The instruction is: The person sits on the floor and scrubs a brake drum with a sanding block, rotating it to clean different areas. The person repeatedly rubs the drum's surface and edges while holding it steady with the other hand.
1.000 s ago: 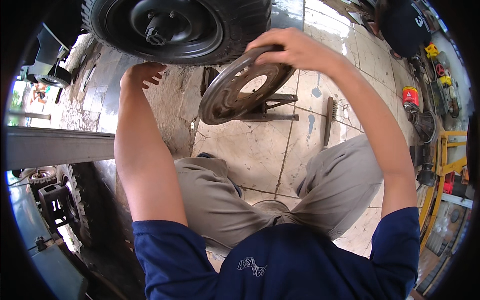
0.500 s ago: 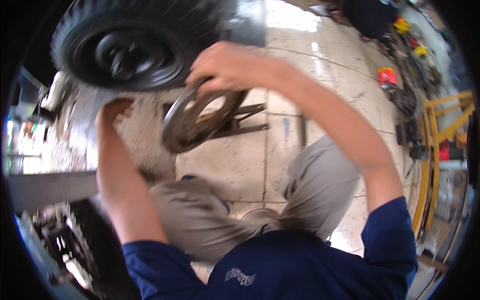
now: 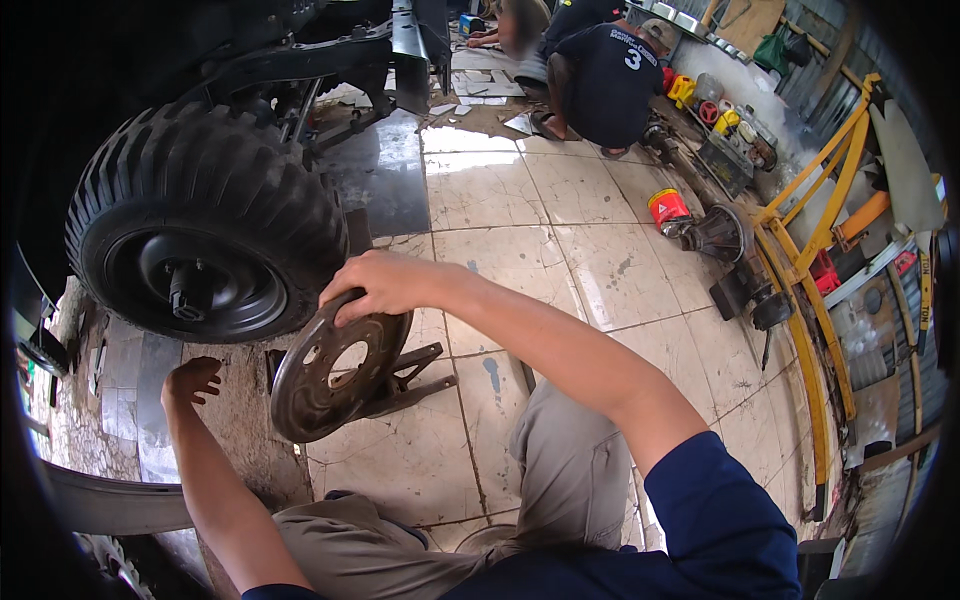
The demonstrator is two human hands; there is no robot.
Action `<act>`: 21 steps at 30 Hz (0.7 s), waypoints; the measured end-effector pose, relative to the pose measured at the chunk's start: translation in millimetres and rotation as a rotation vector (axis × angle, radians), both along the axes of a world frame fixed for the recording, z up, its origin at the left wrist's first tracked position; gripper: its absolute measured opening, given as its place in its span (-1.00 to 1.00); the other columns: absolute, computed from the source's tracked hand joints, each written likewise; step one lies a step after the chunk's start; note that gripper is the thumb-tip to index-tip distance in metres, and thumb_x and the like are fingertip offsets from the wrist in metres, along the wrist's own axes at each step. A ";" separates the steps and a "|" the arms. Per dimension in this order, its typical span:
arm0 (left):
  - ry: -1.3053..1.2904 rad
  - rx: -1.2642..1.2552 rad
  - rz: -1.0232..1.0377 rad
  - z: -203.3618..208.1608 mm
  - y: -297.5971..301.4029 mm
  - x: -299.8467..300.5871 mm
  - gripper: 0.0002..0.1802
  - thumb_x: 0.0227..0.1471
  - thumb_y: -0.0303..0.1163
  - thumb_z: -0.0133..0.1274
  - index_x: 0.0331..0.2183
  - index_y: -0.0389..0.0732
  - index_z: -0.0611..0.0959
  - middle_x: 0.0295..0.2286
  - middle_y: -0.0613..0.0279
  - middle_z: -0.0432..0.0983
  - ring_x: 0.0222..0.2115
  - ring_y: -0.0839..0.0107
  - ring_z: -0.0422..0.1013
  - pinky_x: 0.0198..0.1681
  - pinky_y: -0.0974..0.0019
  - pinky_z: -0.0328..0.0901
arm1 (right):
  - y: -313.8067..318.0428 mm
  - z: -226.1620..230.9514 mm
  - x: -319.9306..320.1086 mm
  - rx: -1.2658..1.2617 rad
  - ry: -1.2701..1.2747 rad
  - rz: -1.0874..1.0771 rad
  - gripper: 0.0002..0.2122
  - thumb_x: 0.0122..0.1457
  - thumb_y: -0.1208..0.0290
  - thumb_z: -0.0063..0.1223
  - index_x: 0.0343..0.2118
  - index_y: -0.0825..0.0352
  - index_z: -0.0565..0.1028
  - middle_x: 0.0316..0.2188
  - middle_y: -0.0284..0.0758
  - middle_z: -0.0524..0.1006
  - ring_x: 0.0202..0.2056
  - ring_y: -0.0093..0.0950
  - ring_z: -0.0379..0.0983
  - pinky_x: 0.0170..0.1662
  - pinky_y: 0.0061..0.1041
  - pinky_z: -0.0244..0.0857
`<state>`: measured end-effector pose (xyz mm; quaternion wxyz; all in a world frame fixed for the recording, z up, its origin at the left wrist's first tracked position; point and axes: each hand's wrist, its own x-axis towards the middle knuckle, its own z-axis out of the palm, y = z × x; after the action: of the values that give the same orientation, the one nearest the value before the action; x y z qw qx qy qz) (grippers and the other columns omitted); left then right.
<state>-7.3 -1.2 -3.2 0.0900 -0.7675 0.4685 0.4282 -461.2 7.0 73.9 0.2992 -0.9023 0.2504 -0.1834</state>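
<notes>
My right hand (image 3: pixel 388 284) is closed over the top rim of a round, brown-grey metal plate (image 3: pixel 304 398) that looks like a brake backing plate. It has a large centre hole and several smaller ones, and it is tilted nearly on edge. Behind it, a metal bracket with two arms (image 3: pixel 428 388) sticks out to the right; whether it is joined to the plate I cannot tell. To the left of the plate, my left hand (image 3: pixel 192 381) hangs with fingers apart and nothing in it. Beyond both hands stands a black wheel with a chunky-tread tyre (image 3: pixel 205 165) and a protruding hub (image 3: pixel 188 292).
Dark vehicle parts (image 3: pixel 290 65) rise above the wheel. At the far right, a yellow metal frame (image 3: pixel 808 370) stands near a red can (image 3: pixel 667 207) and a greasy axle part (image 3: pixel 720 235). A person in a dark shirt (image 3: pixel 605 85) crouches at the back, beside other people.
My view has tilted up, so the wheel and plate sit lower and further left, and the people at the back now show. My right hand keeps its hold on the plate's rim.
</notes>
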 end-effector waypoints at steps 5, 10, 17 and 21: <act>-0.004 -0.025 -0.021 -0.2 0.9 1.8 -0.43 0.21 0.03 -0.10 0.17 -0.01 0.38 0.05 0.19 0.46 -0.08 0.29 0.51 -0.08 0.08 0.38 | 3.0 1.5 1.5 0.158 0.037 -0.058 -0.66 0.13 0.18 0.21 -0.10 0.28 0.60 -0.13 -0.19 0.61 -0.06 -0.17 0.49 0.04 -0.29 0.31; 0.026 -0.009 -0.042 -11.8 -1.4 16.9 -0.35 0.20 0.08 -0.14 0.21 -0.03 0.29 0.09 0.09 0.42 -0.02 0.18 0.48 -0.01 -0.07 0.36 | 42.1 2.0 66.8 -0.146 0.043 0.147 -0.68 0.09 0.14 0.23 -0.13 0.18 0.62 -0.20 -0.32 0.62 -0.03 -0.35 0.47 0.15 -0.26 0.19; 0.047 -0.043 -0.021 -7.1 2.0 7.6 -0.42 0.23 0.07 -0.14 0.17 -0.01 0.36 0.05 0.19 0.46 -0.05 0.28 0.49 -0.03 0.04 0.36 | 53.9 -10.0 83.1 -0.458 0.142 0.090 -0.66 0.06 0.10 0.23 -0.16 0.17 0.61 -0.27 -0.39 0.61 -0.08 -0.40 0.48 0.14 -0.20 0.17; 0.049 -0.025 -0.013 -8.9 2.4 21.1 -0.35 0.19 0.07 -0.12 0.21 -0.02 0.30 0.09 0.11 0.41 -0.01 0.19 0.47 0.04 -0.07 0.31 | 34.3 10.8 46.5 -0.174 0.134 0.046 -0.66 0.09 0.14 0.23 -0.14 0.24 0.62 -0.24 -0.34 0.64 -0.12 -0.33 0.51 0.09 -0.29 0.25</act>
<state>13.8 1.2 -12.1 0.0716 -0.7549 0.4807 0.4404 -414.7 41.2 84.7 0.2065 -0.9406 0.2324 -0.1366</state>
